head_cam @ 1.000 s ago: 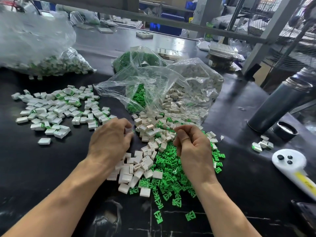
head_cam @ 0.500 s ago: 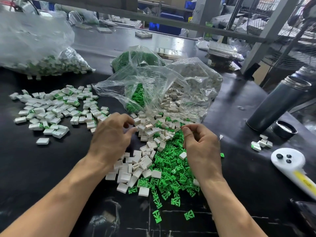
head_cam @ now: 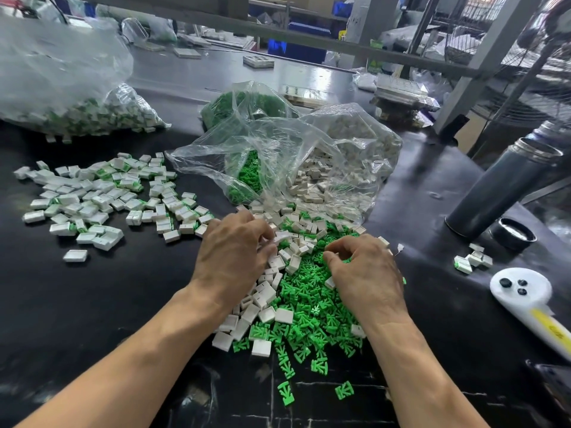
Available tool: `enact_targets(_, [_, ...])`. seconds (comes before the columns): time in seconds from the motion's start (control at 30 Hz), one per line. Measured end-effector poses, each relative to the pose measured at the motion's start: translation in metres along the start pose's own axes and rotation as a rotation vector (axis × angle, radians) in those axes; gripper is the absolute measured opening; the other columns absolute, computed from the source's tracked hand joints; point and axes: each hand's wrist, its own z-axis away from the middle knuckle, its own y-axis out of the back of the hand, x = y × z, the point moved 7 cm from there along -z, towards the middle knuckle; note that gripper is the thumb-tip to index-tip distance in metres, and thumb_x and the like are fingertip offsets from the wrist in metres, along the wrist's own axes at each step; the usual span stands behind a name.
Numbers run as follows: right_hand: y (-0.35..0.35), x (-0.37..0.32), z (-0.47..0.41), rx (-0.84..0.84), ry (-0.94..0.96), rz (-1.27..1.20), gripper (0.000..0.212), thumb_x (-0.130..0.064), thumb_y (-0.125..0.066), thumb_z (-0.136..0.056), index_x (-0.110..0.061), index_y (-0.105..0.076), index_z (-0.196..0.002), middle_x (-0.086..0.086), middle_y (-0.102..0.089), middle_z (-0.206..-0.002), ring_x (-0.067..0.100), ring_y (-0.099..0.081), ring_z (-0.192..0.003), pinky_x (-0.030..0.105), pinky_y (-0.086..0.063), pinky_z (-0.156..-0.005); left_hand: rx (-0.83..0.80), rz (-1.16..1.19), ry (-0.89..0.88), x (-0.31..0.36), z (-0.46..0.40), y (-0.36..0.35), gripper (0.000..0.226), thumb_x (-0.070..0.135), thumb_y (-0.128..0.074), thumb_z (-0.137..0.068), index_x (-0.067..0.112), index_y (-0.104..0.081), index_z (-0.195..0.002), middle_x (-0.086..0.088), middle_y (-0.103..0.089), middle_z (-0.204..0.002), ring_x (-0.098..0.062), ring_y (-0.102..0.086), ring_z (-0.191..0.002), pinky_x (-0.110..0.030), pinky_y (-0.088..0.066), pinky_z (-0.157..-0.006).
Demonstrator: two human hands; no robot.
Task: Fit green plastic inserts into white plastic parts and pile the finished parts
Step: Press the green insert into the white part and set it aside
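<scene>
Black tabletop (head_cam: 92, 304), cluttered workshop behind. Left hand (head_cam: 231, 257) curled among white parts (head_cam: 265, 299), right hand (head_cam: 367, 273) pinching into green inserts (head_cam: 309, 304), probably picking the next pair; finished parts (head_cam: 102, 196) piled leftward.

Head view. Both hands are palm-down in the mixed heap at the centre of the black counter (head_cam: 92, 304). Left hand (head_cam: 230, 257): fingers curled among the white parts (head_cam: 265, 296). Right hand (head_cam: 367, 273): fingertips curled into the green inserts (head_cam: 309, 304); whether either holds a piece cannot be told. Finished parts (head_cam: 102, 196) lie spread to the left. An open clear bag (head_cam: 293, 159) sits just behind the heap, a grey flask (head_cam: 503, 186) on the right.
</scene>
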Motion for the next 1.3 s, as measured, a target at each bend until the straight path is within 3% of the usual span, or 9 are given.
enact_targets(0.2, [-0.008, -0.004, 0.001, -0.092, 0.005, -0.005, 0.016, -0.050, -0.071, -0.093, -0.041, -0.073, -0.106, -0.011, -0.056, -0.108, 0.016, -0.067, -0.097, 0.030, -0.043, -0.085, 0.020, 0.000, -0.006, 0.000, 0.001, 0.000, 0.016, 0.035, -0.077, -0.089, 0.028, -0.069, -0.100, 0.009, -0.065, -0.102, -0.011, -0.061, -0.097, -0.034, -0.040, -0.106])
enact_targets(0.4, [-0.009, -0.005, 0.000, -0.117, 0.017, 0.046, 0.018, -0.054, -0.073, -0.089, -0.042, -0.072, -0.102, -0.013, -0.051, -0.106, 0.010, -0.048, -0.099, 0.031, -0.041, -0.089, 0.070, 0.152, 0.011, 0.007, 0.008, 0.014, 0.013, 0.027, -0.077, -0.090, 0.025, -0.067, -0.100, 0.021, -0.058, -0.077, -0.001, -0.061, -0.070, -0.041, -0.058, -0.087])
enact_targets(0.53, [-0.010, -0.006, 0.001, -0.092, 0.039, 0.077, 0.011, -0.048, -0.072, -0.093, -0.037, -0.073, -0.094, -0.012, -0.053, -0.098, 0.012, -0.047, -0.093, 0.028, -0.034, -0.083, 0.062, 0.217, 0.021, 0.008, 0.010, 0.018, 0.014, 0.026, -0.076, -0.091, 0.028, -0.066, -0.100, 0.020, -0.062, -0.083, 0.006, -0.058, -0.074, -0.039, -0.058, -0.085])
enact_targets(0.73, [-0.013, -0.009, 0.001, -0.068, 0.083, 0.084, 0.015, -0.044, -0.065, -0.097, -0.030, -0.070, -0.093, -0.011, -0.054, -0.099, 0.012, -0.052, -0.091, 0.029, -0.038, -0.080, 0.058, 0.285, 0.041, 0.010, 0.014, 0.021, 0.017, 0.025, -0.071, -0.093, 0.027, -0.069, -0.110, 0.026, -0.058, -0.089, 0.008, -0.058, -0.083, -0.030, -0.058, -0.083])
enact_targets(0.87, [-0.004, -0.013, 0.002, 0.043, 0.146, -0.147, 0.012, -0.039, -0.065, -0.099, -0.028, -0.067, -0.093, -0.018, -0.060, -0.083, 0.006, -0.058, -0.076, 0.025, -0.042, -0.069, 0.044, 0.330, 0.069, 0.008, 0.015, 0.019, 0.016, 0.026, -0.071, -0.093, 0.034, -0.067, -0.107, 0.023, -0.060, -0.092, 0.006, -0.060, -0.081, -0.019, -0.055, -0.077])
enact_targets(0.93, [-0.003, -0.013, 0.003, 0.044, 0.149, -0.374, 0.011, -0.037, -0.066, -0.099, -0.028, -0.069, -0.094, -0.015, -0.069, -0.081, -0.001, -0.064, -0.075, 0.010, -0.044, -0.064, 0.046, 0.370, 0.092, 0.005, 0.016, 0.018, 0.015, 0.026, -0.072, -0.093, 0.034, -0.068, -0.105, 0.022, -0.063, -0.086, 0.006, -0.062, -0.075, -0.010, -0.051, -0.067])
enact_targets(1.0, [-0.007, -0.012, 0.004, -0.006, 0.122, -0.588, 0.008, -0.034, -0.068, -0.099, -0.028, -0.070, -0.094, -0.011, -0.074, -0.082, -0.003, -0.066, -0.076, 0.007, -0.047, -0.064, 0.041, 0.453, 0.121, 0.003, 0.016, 0.015, 0.013, 0.024, -0.073, -0.093, 0.031, -0.071, -0.104, 0.019, -0.067, -0.079, 0.009, -0.064, -0.071, -0.006, -0.048, -0.061])
enact_targets(1.13, [-0.017, -0.011, 0.006, -0.124, 0.082, -0.811, 0.010, -0.020, -0.069, -0.099, -0.028, -0.073, -0.100, -0.007, -0.077, -0.088, 0.001, -0.065, -0.070, 0.015, -0.047, -0.058, 0.010, 0.559, 0.134, 0.003, 0.017, 0.008, 0.011, 0.024, -0.074, -0.092, 0.033, -0.072, -0.099, 0.018, -0.068, -0.077, 0.002, -0.061, -0.064, -0.013, -0.049, -0.058])
enact_targets(1.3, [-0.019, -0.018, 0.008, -0.165, 0.107, -0.928, 0.019, -0.009, -0.070, -0.096, -0.026, -0.074, -0.103, -0.002, -0.078, -0.092, 0.003, -0.065, -0.071, 0.016, -0.049, -0.061, -0.015, 0.610, 0.135, 0.004, 0.018, 0.004, 0.008, 0.027, -0.075, -0.091, 0.031, -0.074, -0.098, 0.013, -0.070, -0.079, -0.003, -0.060, -0.066, -0.021, -0.051, -0.060])
